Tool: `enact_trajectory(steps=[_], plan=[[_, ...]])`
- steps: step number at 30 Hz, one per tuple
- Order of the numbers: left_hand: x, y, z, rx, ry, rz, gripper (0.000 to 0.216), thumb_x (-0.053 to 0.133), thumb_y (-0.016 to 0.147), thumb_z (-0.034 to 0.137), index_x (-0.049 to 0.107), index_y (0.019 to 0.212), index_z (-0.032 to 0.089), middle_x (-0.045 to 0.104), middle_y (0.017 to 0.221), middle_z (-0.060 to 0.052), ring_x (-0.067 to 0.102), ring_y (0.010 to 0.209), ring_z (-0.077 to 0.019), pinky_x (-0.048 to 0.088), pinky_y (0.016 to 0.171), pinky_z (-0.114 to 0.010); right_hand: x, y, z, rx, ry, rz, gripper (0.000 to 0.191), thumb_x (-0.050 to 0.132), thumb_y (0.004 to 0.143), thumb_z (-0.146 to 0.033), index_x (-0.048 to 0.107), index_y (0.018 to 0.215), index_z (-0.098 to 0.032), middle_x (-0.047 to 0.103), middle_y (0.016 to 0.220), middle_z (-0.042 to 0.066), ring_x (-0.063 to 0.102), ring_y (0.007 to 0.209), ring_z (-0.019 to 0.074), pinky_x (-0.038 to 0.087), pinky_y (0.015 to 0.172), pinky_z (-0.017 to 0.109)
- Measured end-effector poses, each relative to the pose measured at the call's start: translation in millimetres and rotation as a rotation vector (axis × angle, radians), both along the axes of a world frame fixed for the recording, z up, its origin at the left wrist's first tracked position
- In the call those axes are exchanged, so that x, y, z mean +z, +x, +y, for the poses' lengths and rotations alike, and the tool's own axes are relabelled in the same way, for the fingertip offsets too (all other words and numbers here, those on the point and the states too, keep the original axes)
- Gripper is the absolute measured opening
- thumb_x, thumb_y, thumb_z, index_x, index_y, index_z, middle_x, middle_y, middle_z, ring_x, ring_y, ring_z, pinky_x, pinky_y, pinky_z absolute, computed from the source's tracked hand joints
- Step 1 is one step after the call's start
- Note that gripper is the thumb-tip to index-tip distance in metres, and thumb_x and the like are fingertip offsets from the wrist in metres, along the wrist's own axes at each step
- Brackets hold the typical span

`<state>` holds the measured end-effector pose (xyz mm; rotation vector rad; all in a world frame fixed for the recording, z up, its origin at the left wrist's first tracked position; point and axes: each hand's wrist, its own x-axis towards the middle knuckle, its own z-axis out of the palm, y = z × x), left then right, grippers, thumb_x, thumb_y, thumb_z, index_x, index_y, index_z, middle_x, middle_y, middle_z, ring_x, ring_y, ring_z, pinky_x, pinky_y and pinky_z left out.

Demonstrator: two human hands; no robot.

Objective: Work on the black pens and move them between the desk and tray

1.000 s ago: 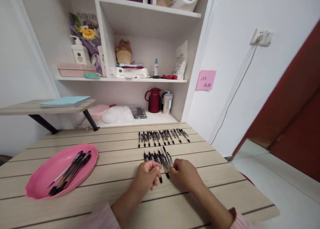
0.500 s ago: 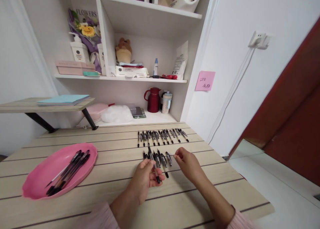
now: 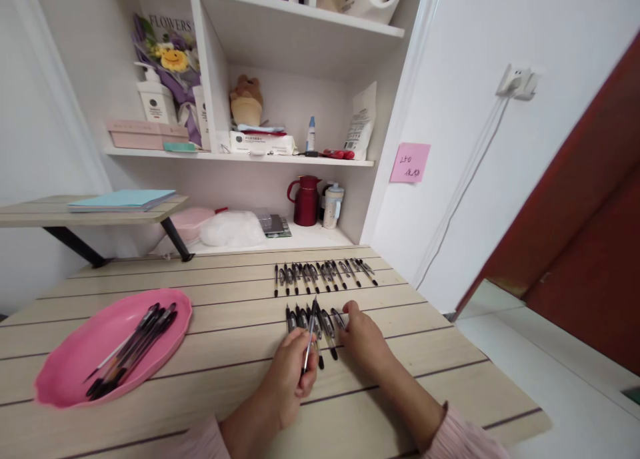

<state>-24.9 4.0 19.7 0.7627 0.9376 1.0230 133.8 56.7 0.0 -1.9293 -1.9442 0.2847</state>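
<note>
My left hand [image 3: 295, 372] is closed around a slim pen [image 3: 310, 335], its pointed end tilted up and away from me. Beside that hand lies a short row of pens [image 3: 327, 332] and dark pen caps [image 3: 291, 320]; the hand covers part of it. At the row's right end, my right hand [image 3: 365, 335] has its fingertips pinched at a pen cap [image 3: 338, 319]. Farther back, a longer row of pens [image 3: 306, 277] and caps lies side by side. On the left, a pink oval tray [image 3: 55, 372] holds several more pens [image 3: 133, 352].
The slatted wooden table [image 3: 225, 365] reaches to a white shelf unit [image 3: 300, 160]. A small raised stand [image 3: 30, 212] with blue paper [image 3: 123, 199] is at the left. A red jug [image 3: 306, 202] and a light cup [image 3: 333, 205] stand behind the table.
The pen my left hand held across its fingers now lies in the near row, and that hand grips another, slimmer pen upright. My right hand has moved slightly left onto the end cap.
</note>
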Motion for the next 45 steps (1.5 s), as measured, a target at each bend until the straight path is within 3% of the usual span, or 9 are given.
enact_trajectory(steps=[10,14,21,27,29,33,36,40,45], plan=[[-7.8,0,-1,-0.106,0.028,0.067,0.019,0.043,0.078,0.038,0.044,0.078,0.019,0.043,0.049,0.008,0.019,0.027,0.0002,0.003,0.032,-0.017,9.7,32,0,-0.096,-0.08,0.118,0.023,0.051,0.064,-0.009,0.057,0.085,-0.016,0.063,0.071,0.004,0.054,0.065,0.0146,0.029,0.054,0.021],[-7.1,0,-2,-0.096,0.035,0.098,0.022,0.045,0.076,0.041,0.045,0.081,0.019,0.042,0.048,0.009,0.02,0.027,0.0,0.004,0.032,-0.016,7.2,33,1,-0.041,-0.102,0.104,0.014,0.05,0.063,-0.009,0.061,0.068,-0.017,0.063,0.066,0.004,0.054,0.062,0.014,0.03,0.054,0.022],[-6.6,0,-2,-0.107,0.04,0.135,0.021,0.044,0.077,0.04,0.045,0.079,0.019,0.043,0.048,0.009,0.02,0.027,-0.0002,0.004,0.032,-0.016,14.2,40,-15,-0.067,-0.049,0.074,0.006,0.052,0.065,-0.018,0.058,0.065,-0.017,0.063,0.064,0.005,0.053,0.059,0.0152,0.029,0.052,0.023],[-5.6,2,-3,-0.137,0.035,0.201,0.021,0.039,0.08,0.039,0.045,0.08,0.019,0.042,0.046,0.009,0.019,0.026,-0.0005,0.004,0.032,-0.016,6.0,36,-33,0.07,-0.065,0.08,0.009,0.05,0.063,-0.013,0.056,0.058,-0.018,0.061,0.061,0.003,0.052,0.058,0.0141,0.029,0.053,0.024],[-5.3,2,-3,-0.174,0.039,0.224,0.022,0.038,0.08,0.039,0.045,0.08,0.019,0.042,0.045,0.009,0.019,0.026,-0.0007,0.004,0.031,-0.017,6.8,37,-32,0.077,-0.048,0.206,0.009,0.049,0.065,-0.014,0.055,0.058,-0.018,0.059,0.057,0.002,0.05,0.055,0.0131,0.03,0.051,0.024],[-4.9,2,-4,-0.249,0.068,0.277,0.021,0.042,0.078,0.04,0.045,0.078,0.019,0.042,0.04,0.01,0.018,0.024,-0.001,0.005,0.03,-0.017,17.1,40,-22,0.111,-0.116,0.765,0.011,0.054,0.069,-0.027,0.055,0.064,-0.017,0.052,0.05,-0.003,0.047,0.046,0.0102,0.033,0.046,0.022],[-5.8,2,-3,-0.283,0.089,0.279,0.023,0.047,0.076,0.042,0.046,0.076,0.019,0.041,0.037,0.01,0.017,0.022,-0.0013,0.006,0.03,-0.018,26.2,41,-15,0.108,-0.14,1.083,0.023,0.064,0.063,-0.036,0.06,0.071,-0.015,0.054,0.052,-0.002,0.046,0.046,0.0089,0.035,0.046,0.022],[-8.2,4,0,-0.271,0.074,0.295,0.023,0.047,0.075,0.042,0.045,0.074,0.019,0.041,0.033,0.01,0.016,0.02,-0.0017,0.005,0.029,-0.018,34.3,37,-14,0.125,-0.175,1.212,0.03,0.071,0.057,-0.035,0.064,0.077,-0.014,0.058,0.059,0.0,0.048,0.05,0.0081,0.035,0.047,0.021],[-8.1,7,1,-0.254,0.055,0.317,0.02,0.048,0.075,0.038,0.046,0.07,0.019,0.04,0.03,0.01,0.016,0.02,-0.0017,0.005,0.029,-0.018,42.3,32,-20,0.21,-0.229,1.164,0.026,0.069,0.06,-0.035,0.065,0.074,-0.014,0.055,0.054,-0.002,0.045,0.047,0.007,0.033,0.046,0.021]])
